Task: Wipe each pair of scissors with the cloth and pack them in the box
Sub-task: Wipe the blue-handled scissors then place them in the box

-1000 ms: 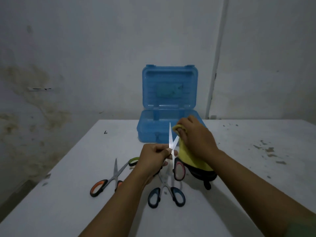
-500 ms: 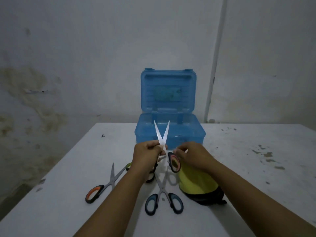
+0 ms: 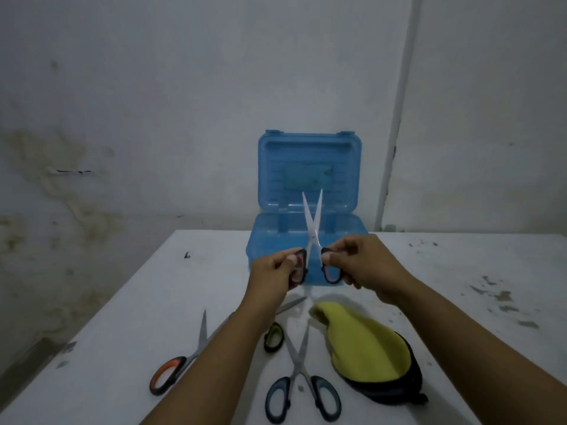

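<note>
The head camera shows four pairs of scissors, one cloth point(image 3: 365, 345), one box point(image 3: 273, 234) and two hands. The red-handled scissors point(image 3: 313, 228) are held upright in the air in front of the box, blades spread in a narrow V with tips up, handles black with red lining. The left hand point(image 3: 273, 271) pinches the left loop with curled fingers and thumb; the right hand point(image 3: 365, 265) pinches the right loop the same way. On the white table point(image 3: 122, 348) lie the orange-handled scissors point(image 3: 181, 360) to the left, the blue-handled scissors point(image 3: 302, 378) nearest the camera with blades slightly parted, and the green-handled scissors point(image 3: 274, 334), whose middle is hidden under the left forearm so only one loop and a blade tip show. The cloth is yellow with a dark underside, crumpled just right of the blue-handled pair. The box is translucent blue, lid standing open against the wall; its inside is hard to make out.
</note>
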